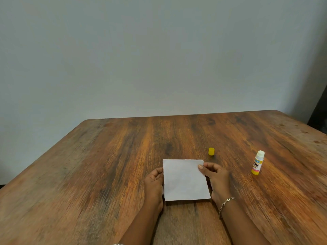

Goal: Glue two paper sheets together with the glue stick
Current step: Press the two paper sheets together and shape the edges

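Observation:
A white square of paper (185, 180) lies in front of me on the wooden table (106, 165); I cannot tell whether it is one sheet or two stacked. My left hand (153, 184) grips its left edge with curled fingers. My right hand (216, 177) pinches the upper right corner, thumb on top of the paper. The glue stick (258, 162) stands upright and uncapped to the right, white tip showing, apart from both hands. Its yellow cap (211, 151) sits on the table just beyond the paper's far right corner.
A plain grey wall rises behind the table's far edge. A dark object (319, 119) stands beyond the table's far right corner. The table's left edge runs diagonally toward me.

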Action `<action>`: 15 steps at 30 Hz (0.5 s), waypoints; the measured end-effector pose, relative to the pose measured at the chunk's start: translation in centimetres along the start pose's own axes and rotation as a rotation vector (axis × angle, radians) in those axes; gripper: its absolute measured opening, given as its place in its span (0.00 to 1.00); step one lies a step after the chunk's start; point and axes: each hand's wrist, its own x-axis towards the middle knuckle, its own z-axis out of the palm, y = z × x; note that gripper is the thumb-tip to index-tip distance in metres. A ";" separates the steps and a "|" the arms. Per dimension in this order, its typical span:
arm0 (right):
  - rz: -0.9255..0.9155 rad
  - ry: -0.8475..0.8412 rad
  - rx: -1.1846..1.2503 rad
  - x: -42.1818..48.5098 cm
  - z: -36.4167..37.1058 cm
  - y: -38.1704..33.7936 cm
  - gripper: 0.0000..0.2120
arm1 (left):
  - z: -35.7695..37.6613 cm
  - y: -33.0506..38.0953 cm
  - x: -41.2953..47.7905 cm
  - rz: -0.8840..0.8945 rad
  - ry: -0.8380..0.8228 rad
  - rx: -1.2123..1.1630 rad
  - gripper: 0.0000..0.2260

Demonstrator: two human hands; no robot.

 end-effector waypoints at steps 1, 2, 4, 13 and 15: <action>0.004 -0.001 0.001 0.0 0.0 0.0 0.06 | 0.0 0.0 0.0 0.000 -0.003 -0.004 0.09; 0.007 -0.003 0.002 0.1 0.0 0.1 0.06 | 0.0 0.0 0.0 0.000 -0.007 -0.009 0.08; 0.006 -0.006 0.001 0.1 0.0 0.1 0.05 | 0.0 -0.1 0.0 0.003 -0.009 -0.017 0.09; -0.023 -0.003 -0.006 -0.1 -0.1 0.2 0.07 | 0.2 -0.1 -0.2 0.010 0.022 -0.027 0.10; -0.037 -0.007 0.004 -0.3 0.0 0.1 0.08 | 0.2 -0.1 -0.2 0.011 0.032 -0.034 0.11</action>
